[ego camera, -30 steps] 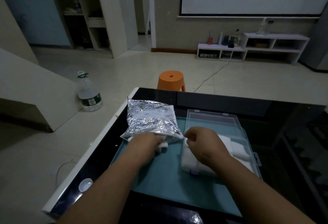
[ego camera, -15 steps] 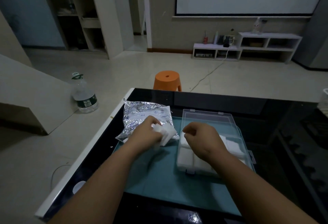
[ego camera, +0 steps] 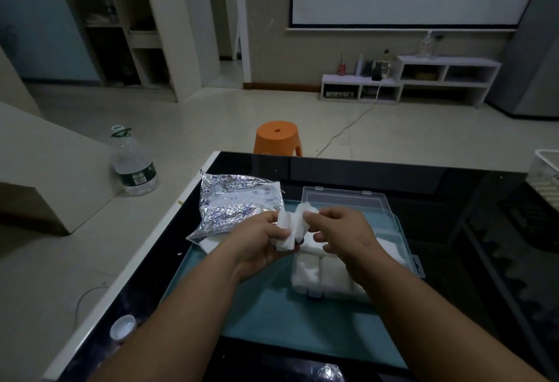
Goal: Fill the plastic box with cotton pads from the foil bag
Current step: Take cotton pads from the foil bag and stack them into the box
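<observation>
- Pinching from both ends: my left hand (ego camera: 260,242) and right hand (ego camera: 344,236) each held the small white stack of cotton pads (ego camera: 289,230) between thumb and curled fingertips, in the air over the left wall of the box.
- The clear plastic box (ego camera: 344,200) sat on the teal mat (ego camera: 287,321), lid open and lying away from me. White packed pads (ego camera: 329,272) filled its near rows. My right hand hid the middle, so I could not tell how much room remained.
- The crinkled silver foil bag (ego camera: 239,203) lay just left of the box, mouth toward me.
- Judgement: the stack looked bent. Squaring it first, then lowering it flat against its neighbours before letting go, should stop it fanning out.
- Clearance: the open lid blocked the far side, so I judged entry from above to be best. The bare mat nearest me offered room. The bag lay near the left edge of the black glossy table (ego camera: 393,175), so I noted to avoid nudging it outward.
</observation>
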Motion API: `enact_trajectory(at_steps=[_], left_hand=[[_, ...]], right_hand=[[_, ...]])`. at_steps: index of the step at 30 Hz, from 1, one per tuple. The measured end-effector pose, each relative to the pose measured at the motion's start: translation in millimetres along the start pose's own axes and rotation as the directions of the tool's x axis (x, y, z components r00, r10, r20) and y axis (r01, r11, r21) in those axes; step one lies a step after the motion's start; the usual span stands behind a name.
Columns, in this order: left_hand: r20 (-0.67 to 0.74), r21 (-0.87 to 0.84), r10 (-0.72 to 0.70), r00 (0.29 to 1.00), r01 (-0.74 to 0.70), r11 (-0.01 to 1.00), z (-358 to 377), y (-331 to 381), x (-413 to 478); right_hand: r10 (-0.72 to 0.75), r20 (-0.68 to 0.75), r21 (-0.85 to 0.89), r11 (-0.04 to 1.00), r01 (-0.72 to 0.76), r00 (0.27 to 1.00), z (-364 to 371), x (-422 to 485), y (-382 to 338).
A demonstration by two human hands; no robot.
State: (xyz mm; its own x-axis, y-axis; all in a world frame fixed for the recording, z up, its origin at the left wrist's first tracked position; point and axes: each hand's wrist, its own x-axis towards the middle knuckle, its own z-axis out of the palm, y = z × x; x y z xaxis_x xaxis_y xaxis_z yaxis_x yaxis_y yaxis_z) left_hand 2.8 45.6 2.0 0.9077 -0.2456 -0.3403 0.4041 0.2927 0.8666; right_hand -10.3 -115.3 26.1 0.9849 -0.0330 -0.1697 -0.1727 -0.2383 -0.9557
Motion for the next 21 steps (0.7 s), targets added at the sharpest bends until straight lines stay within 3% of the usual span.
enact_trajectory(at_steps=[5, 14, 21], left_hand=[[-0.022, -0.008, -0.007, 1.0, 0.006, 1.0, 5.4, 0.5, -0.5], [0.025, -0.12, -0.11, 0.994, 0.112, 0.986, 7.2, 2.4, -0.3], [-0.014, 0.103, 0.028, 0.999, -0.027, 0.994, 12.0, -3.2, -0.5]], right_hand=[[0.027, 0.004, 0.038, 0.999, -0.028, 1.0, 0.1, 0.6, -0.4], [0.0, -0.118, -0.137, 0.99, -0.017, 0.993, -2.2, 10.1, 8.3], [-0.043, -0.134, -0.181, 0.983, 0.019, 0.99, -2.5, 9.9, 6.9]])
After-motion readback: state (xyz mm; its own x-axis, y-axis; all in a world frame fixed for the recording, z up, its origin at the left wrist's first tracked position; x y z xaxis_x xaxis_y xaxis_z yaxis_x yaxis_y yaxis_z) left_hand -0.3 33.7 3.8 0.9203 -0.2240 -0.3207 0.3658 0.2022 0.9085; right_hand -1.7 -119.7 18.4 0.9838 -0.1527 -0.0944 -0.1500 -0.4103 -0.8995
